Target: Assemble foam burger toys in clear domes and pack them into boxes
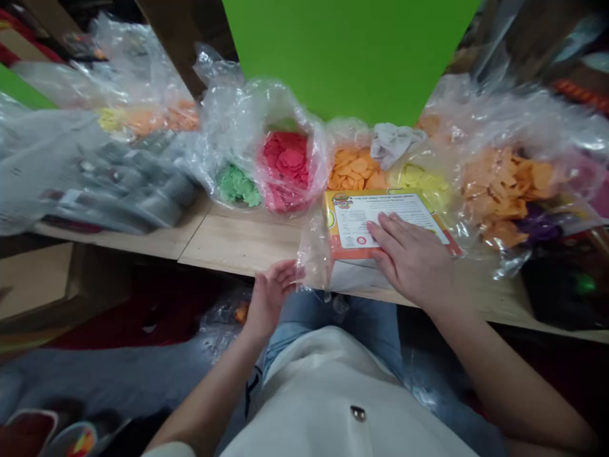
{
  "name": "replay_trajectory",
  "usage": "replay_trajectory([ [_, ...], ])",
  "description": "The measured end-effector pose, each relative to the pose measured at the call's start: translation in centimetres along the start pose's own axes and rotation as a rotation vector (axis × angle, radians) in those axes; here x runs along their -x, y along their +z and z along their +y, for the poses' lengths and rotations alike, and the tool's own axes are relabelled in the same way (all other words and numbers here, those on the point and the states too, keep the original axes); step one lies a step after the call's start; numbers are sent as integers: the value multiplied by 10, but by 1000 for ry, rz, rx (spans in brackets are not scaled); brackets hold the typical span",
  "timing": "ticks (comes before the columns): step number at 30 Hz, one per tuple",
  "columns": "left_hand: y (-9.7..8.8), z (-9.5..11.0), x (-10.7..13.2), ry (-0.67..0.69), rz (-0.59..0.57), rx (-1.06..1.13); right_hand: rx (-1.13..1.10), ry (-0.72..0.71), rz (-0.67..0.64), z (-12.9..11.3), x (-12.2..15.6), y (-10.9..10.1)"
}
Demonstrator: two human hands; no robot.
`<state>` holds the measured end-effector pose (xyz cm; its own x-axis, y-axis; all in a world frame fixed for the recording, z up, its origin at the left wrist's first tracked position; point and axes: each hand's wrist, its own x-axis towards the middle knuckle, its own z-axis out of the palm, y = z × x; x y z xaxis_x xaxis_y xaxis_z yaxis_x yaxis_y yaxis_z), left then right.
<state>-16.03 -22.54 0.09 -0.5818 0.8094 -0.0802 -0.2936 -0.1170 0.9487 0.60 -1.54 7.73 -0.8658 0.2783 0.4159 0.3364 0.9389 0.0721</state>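
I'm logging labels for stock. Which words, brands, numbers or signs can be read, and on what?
None reads clearly.
Box, corner logo: too blurred.
White panel on it: print too small, blurred.
Red round mark on that panel: unreadable.
Dark mark beside the shirt: unclear.

The left hand (pixel 272 297) curls loosely while the right hand (pixel 413 255) lies flat, both forearms (pixel 209 387) angled inward.
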Motion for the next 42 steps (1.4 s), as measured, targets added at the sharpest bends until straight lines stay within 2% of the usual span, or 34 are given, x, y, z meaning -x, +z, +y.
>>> replay_trajectory([
  [2, 8, 20, -7, -214, -211, 199, 6, -5, 11, -1, 0, -1],
  [4, 10, 37, -13, -321, -338, 275, 4, -12, 22, -2, 0, -1],
  [7, 6, 48, -16, -398, -382, 317, -2, -17, 26, -2, 1, 0],
  [11, 2, 47, -15, -405, -414, 260, -14, -13, 41, -1, 3, 3],
  [14, 1, 43, -15, -385, -370, 169, -24, -19, 45, -1, 3, 4],
  [17, 0, 42, -15, -273, -276, 63, -29, -21, 53, -1, 4, 4],
  [23, 0, 51, -17, -111, -218, -253, -49, -11, 30, -2, 5, 2],
  [26, -8, 56, -18, -62, -188, -339, -33, -11, 28, -3, 5, 2],
  [27, -14, 57, -19, -28, -152, -368, -26, -12, 30, -4, 5, 2],
  [31, -41, 57, -22, 122, 109, -394, -19, -27, 44, -3, 4, 4],
  [32, -44, 56, -22, 118, 117, -355, -20, -30, 44, -3, 3, 4],
  [33, -45, 54, -21, 89, 76, -299, -21, -31, 43, -3, 3, 4],
  [36, -29, 46, -19, -36, -168, -108, -16, -31, 39, -2, 2, 4],
  [37, -20, 44, -18, -70, -214, -64, -12, -30, 40, -2, 2, 4],
  [40, 2, 39, -19, -134, -183, -64, 0, -32, 33, -3, 2, 3],
  [42, 8, 36, -25, -144, -131, -136, 3, -37, 29, -4, 3, 2],
])
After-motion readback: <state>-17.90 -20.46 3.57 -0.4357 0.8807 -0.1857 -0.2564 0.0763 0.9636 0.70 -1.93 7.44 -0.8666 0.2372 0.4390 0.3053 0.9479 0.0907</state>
